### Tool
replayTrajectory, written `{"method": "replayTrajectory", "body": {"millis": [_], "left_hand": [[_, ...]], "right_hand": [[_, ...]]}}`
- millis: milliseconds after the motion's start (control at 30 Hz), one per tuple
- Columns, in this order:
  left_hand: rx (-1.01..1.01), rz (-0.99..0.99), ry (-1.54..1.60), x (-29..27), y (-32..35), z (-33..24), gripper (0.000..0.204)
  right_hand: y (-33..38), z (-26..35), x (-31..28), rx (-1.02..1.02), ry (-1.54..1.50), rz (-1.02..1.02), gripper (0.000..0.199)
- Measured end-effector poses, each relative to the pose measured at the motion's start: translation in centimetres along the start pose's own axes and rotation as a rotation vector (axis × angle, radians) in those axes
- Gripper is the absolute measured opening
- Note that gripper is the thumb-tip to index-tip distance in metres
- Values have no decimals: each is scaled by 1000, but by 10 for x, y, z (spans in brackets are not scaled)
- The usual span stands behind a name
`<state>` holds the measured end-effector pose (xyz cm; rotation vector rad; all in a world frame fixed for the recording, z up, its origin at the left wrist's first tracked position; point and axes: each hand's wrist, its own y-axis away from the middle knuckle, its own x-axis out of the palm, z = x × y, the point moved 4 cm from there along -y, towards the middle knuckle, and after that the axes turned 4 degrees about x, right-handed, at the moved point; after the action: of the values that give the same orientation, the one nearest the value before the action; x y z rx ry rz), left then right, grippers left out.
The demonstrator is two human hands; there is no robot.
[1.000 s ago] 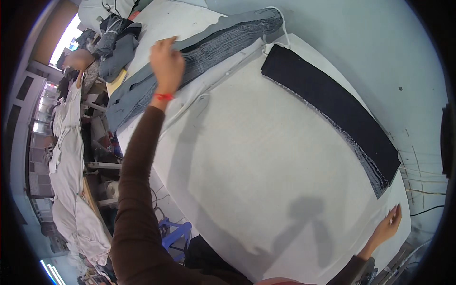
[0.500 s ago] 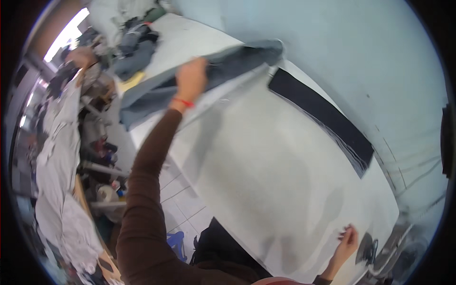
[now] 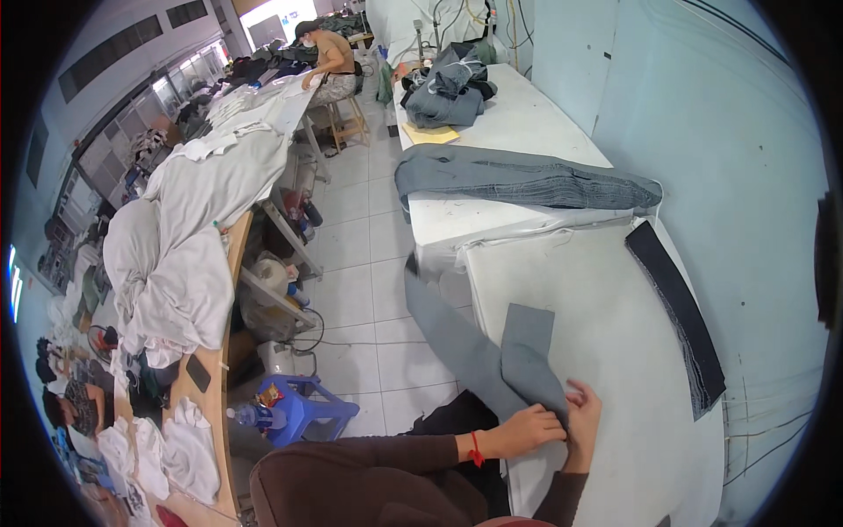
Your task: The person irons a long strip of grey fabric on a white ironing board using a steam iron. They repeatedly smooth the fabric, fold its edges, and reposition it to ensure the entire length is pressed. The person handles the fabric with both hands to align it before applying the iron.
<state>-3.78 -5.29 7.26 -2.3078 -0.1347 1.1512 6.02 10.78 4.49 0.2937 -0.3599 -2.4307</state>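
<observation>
A long grey fabric strip (image 3: 465, 356) hangs past the near white table's left edge, its other end folded over on the tabletop. My left hand (image 3: 529, 430), a red band at its wrist, is closed on the strip near the fold. Against the same part, with fingers bent around the cloth edge, my right hand (image 3: 583, 422) grips from the right. Farther off, a thick bundle of grey strips (image 3: 527, 180) lies across the far table. A stack of dark strips (image 3: 674, 312) rests along the wall side of the near white table (image 3: 632, 378).
A grey cloth heap (image 3: 448, 92) and a yellow sheet (image 3: 432, 135) lie on the far table. Leftward, white cloth (image 3: 184, 263) covers a long wooden table. A blue stool (image 3: 303, 408) stands on the tiled floor. Another person (image 3: 329, 61) works in the background.
My left hand has come back from the far grey bundle and now holds a grey strip beside my right hand. My right hand has closed on it. The view has tilted up.
</observation>
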Motion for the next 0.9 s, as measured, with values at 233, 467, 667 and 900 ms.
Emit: {"method": "replayTrajectory", "body": {"millis": [233,467,667,900], "left_hand": [[33,38,-64,12,8,27,37],[-63,257,-274,45,30,54,63],[-88,217,-129,49,23,55,39],[-26,235,-88,36,19,52,36]], "right_hand": [[146,-62,-140,-156,-203,-630,47],[330,-190,-176,325,-259,-1507,32],[275,-112,-141,10,290,-1304,56],[94,-76,-150,43,529,-897,62]]}}
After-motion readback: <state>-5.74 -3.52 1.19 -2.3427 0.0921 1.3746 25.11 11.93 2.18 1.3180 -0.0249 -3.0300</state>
